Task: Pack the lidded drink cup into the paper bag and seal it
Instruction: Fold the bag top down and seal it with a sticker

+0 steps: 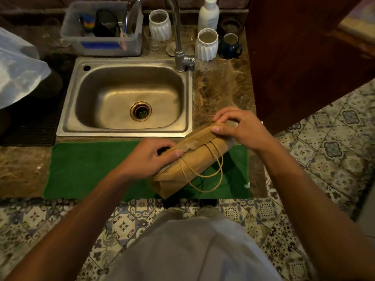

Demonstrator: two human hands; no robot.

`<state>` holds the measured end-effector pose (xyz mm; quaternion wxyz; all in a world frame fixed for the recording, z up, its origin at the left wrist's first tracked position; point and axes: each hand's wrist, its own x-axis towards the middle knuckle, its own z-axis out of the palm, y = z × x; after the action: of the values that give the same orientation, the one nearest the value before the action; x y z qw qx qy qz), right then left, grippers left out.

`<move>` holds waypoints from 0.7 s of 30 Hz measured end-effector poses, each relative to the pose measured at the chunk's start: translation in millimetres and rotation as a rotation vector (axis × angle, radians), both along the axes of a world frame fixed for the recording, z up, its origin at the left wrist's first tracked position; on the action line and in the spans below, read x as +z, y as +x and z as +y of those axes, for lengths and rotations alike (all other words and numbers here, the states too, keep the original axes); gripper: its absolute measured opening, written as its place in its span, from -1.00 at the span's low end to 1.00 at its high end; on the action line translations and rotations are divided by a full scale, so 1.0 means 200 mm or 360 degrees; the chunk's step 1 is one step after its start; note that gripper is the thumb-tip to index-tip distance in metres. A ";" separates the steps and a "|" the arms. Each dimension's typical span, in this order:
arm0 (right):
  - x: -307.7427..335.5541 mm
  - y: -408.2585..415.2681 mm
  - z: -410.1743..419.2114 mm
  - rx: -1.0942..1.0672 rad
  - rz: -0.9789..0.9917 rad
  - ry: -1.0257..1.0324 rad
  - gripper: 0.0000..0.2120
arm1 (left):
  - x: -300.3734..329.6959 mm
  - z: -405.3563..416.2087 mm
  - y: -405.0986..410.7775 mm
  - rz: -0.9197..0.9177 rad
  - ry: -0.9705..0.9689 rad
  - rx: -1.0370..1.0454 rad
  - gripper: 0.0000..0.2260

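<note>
A brown paper bag (194,159) with twine handles stands on a green mat (85,169) at the counter's front edge. Its top is folded flat. My left hand (150,157) pinches the near left end of the fold, thumb on top. At the far right end of the fold, my right hand (241,128) presses with thumb and fingertips. The twine handles (211,173) hang loose down the bag's front. The lidded drink cup is not visible; the bag hides whatever is inside.
A steel sink (125,98) with a tall faucet (178,37) lies just behind the mat. Behind it stand a plastic bin (101,31), two white ribbed vases (207,45), a blue mug (230,46) and a white bottle (209,13). A wooden panel (300,57) rises at right.
</note>
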<state>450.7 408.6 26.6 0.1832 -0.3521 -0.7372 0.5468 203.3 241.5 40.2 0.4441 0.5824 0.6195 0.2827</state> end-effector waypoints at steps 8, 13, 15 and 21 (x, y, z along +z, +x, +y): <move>0.02 0.08 0.20 0.0086 0.0028 -0.0084 -0.71 | 0.06 0.02 0.19 -0.0065 -0.0092 0.0376 -0.86; -0.14 0.26 0.31 -0.0572 -0.0047 -0.0132 -0.86 | 0.08 0.08 0.32 -0.0091 -0.0177 0.0532 -0.90; -0.26 0.36 0.37 -0.0801 -0.0307 -0.0139 -0.80 | 0.10 0.10 0.36 -0.0136 -0.0149 0.0601 -0.91; -0.50 0.55 0.45 -0.0884 -0.0878 -0.0345 -0.54 | 0.10 0.09 0.42 -0.0296 -0.0182 0.0719 -0.91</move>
<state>560.9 497.7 -73.8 0.0812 -0.6886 -0.5736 0.4361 287.0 260.3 59.3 0.4570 0.3746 0.7052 0.3917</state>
